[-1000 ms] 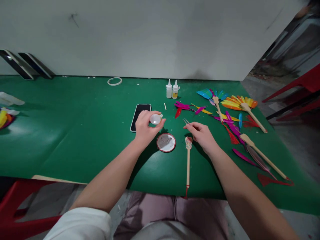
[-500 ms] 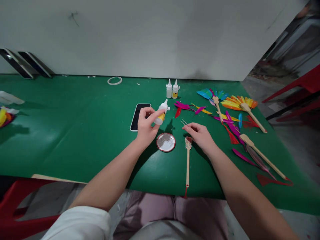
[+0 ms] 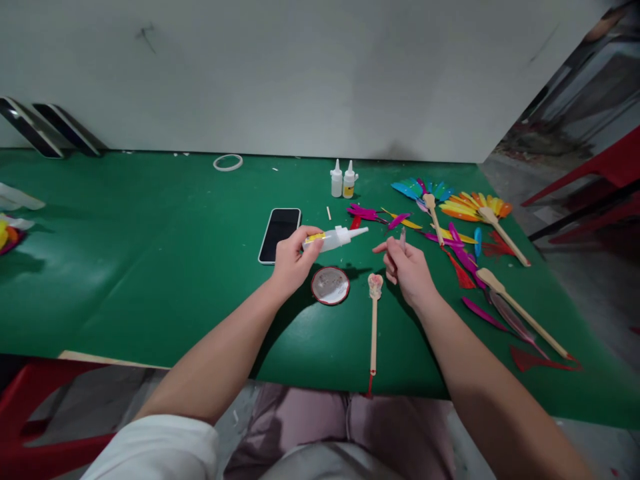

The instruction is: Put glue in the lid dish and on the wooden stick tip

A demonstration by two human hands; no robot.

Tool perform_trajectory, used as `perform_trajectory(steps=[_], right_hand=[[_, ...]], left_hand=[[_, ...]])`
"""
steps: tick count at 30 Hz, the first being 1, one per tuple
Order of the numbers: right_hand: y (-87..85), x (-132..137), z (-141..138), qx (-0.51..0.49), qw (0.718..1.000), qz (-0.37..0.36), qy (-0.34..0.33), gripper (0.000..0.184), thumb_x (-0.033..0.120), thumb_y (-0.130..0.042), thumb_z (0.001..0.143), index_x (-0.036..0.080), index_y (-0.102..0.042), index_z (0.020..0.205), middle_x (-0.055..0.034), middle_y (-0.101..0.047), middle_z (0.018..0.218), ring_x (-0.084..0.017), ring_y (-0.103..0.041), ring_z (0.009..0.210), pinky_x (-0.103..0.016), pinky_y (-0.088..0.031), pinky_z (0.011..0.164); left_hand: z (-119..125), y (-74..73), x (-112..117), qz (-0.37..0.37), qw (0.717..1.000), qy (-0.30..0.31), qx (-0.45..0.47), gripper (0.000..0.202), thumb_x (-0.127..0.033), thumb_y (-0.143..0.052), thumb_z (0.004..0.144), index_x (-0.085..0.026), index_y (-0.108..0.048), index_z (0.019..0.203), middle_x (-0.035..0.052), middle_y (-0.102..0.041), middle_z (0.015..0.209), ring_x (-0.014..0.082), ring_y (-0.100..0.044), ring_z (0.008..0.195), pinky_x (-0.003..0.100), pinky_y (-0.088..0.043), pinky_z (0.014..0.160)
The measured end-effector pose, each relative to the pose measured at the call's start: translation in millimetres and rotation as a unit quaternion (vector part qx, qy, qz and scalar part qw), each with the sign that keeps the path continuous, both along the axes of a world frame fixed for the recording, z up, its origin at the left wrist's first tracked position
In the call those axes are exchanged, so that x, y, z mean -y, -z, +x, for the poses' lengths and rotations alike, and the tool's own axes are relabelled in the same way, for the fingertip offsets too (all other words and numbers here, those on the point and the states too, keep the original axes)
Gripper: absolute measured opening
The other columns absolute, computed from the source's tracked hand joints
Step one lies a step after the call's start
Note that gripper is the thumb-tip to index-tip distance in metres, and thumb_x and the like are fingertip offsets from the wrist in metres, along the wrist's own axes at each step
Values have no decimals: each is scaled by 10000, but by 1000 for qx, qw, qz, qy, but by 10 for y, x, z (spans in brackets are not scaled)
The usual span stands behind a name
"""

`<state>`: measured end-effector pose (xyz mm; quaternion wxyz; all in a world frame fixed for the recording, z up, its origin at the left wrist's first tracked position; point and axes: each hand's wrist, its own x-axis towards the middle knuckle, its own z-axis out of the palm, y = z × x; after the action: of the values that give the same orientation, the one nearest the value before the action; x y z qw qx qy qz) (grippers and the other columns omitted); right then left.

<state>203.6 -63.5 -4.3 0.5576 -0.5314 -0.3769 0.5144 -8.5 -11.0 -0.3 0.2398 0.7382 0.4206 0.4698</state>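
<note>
In my left hand [image 3: 295,261] is a small glue bottle [image 3: 327,240] with a yellow label, tilted nearly level, its white nozzle pointing right. My right hand [image 3: 407,268] faces it, fingers curled, with the tweezers [image 3: 403,235] partly hidden and one end poking up. Below the hands lies a wooden fan handle [image 3: 374,327], its heart-shaped head smeared with something whitish and reddish, a red cord at its lower end. A round, red-rimmed lid [image 3: 330,287] rests just left of that handle, under the bottle.
Two glue bottles [image 3: 343,181] stand at the back. A phone [image 3: 280,235] lies left of the lid. On the right are a blue feather fan [image 3: 423,190], an orange-yellow feather fan [image 3: 477,207], loose magenta feathers [image 3: 483,313] and another wooden handle [image 3: 525,313]. A white ring [image 3: 228,163] lies near the wall.
The glue bottle has tipped from upright to nearly level, its nozzle swinging right. My right hand has turned, and the tweezers' prongs no longer point toward the bottle.
</note>
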Motion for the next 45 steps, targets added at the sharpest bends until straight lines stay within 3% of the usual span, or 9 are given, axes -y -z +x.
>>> perform_trajectory(steps=[6,11,16,22,28,39,42,45], right_hand=[[14,7,-13,55,998,-2,2,438,562,-640,727,181,-686,938,-7,-612,757,-31,-281,387,-214,-221,336],[31,-8,5,94,995,1,32,424,543,-599,752,169,-693,929,-73,-684,875,-45,-355,423,-218,-245,382],[45,-17,12,83,996,-1,37,422,541,-602,750,156,-689,900,-72,-683,845,-60,-400,452,-224,-255,400],[62,-24,16,109,994,-2,29,333,483,-607,753,172,-689,840,-46,-663,774,-67,-414,462,-229,-292,437],[50,-16,18,146,988,-18,40,259,375,-694,668,188,-697,848,2,-585,689,-71,-387,477,-235,-293,455],[41,-5,31,181,983,8,25,216,207,-588,665,176,-683,856,62,-419,614,-68,-350,504,-244,-284,503],[32,-3,25,175,984,-10,20,214,249,-629,664,179,-677,859,54,-440,636,-75,-375,524,-236,-291,488],[36,-4,16,160,986,-35,11,259,384,-682,669,179,-662,825,39,-466,650,-85,-395,531,-225,-272,445]], left_hand=[[46,-19,9,-3,998,56,-27,272,-390,-646,752,-178,-669,921,25,-698,809,95,-561,581,198,-434,530],[59,14,-22,17,997,70,-9,340,-358,-734,693,-189,-666,980,54,-688,928,149,-616,767,245,-483,640],[65,50,-57,4,999,52,4,335,-286,-701,730,-219,-648,1054,50,-661,984,155,-600,825,253,-482,664],[24,59,-62,-17,998,-30,43,226,-379,-650,749,-170,-583,805,-22,-542,649,84,-451,540,214,-367,509],[12,40,-69,6,993,-92,78,302,-391,-697,714,-191,-501,827,-51,-465,642,63,-403,518,201,-325,475],[42,61,-71,9,993,-96,72,297,-311,-696,715,-207,-495,908,-27,-529,797,74,-477,614,213,-381,557],[43,87,-95,-2,993,-77,94,319,-307,-695,720,-210,-456,908,-13,-563,863,89,-530,687,231,-418,629],[36,107,-122,-10,993,-77,89,329,-327,-716,708,-203,-449,855,1,-604,887,108,-558,756,263,-427,714]])
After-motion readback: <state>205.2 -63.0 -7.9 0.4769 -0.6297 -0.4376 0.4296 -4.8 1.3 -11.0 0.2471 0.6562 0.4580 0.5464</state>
